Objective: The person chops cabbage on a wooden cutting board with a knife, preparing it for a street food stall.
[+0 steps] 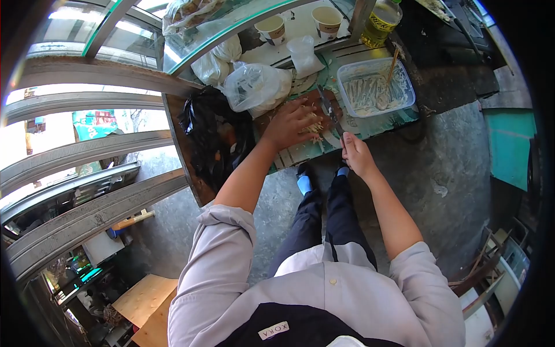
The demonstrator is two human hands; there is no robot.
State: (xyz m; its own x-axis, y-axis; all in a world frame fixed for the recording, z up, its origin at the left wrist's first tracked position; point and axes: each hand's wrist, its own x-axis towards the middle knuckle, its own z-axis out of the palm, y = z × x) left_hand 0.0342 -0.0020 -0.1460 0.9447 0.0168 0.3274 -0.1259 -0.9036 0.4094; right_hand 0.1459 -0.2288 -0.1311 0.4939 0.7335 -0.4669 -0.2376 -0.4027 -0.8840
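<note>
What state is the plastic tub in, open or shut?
Open: no lid covers the tub, and the pale mix inside shows, with a stick in it.

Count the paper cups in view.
2: the left cup and the right cup, side by side beyond the small plastic bag. More may be hidden behind the bags or frame.

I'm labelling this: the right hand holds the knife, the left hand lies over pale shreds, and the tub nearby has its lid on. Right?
Not the lid: the head view shows the tub open, its pale contents visible. The right hand does hold the knife, and the left hand lies over pale shreds.
</note>
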